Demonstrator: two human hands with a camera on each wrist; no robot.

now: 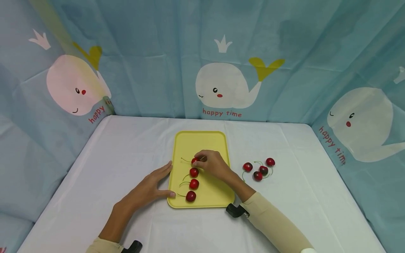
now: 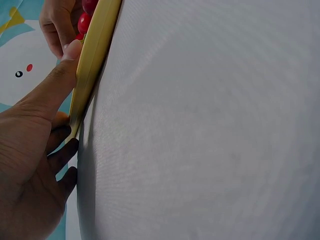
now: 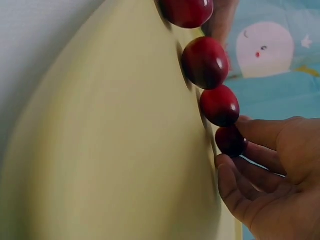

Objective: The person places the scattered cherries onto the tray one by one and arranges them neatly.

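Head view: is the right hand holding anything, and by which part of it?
The right hand pinches the farthest glossy red cherry on the yellow rectangular tray by the sides of its round fruit.

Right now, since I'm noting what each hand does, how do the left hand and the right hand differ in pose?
The left hand is spread wide, while the right hand pinches the farthest cherry in the row. The left hand touches the left edge of the yellow tray; the right hand reaches in over the tray's surface. Both are bare.
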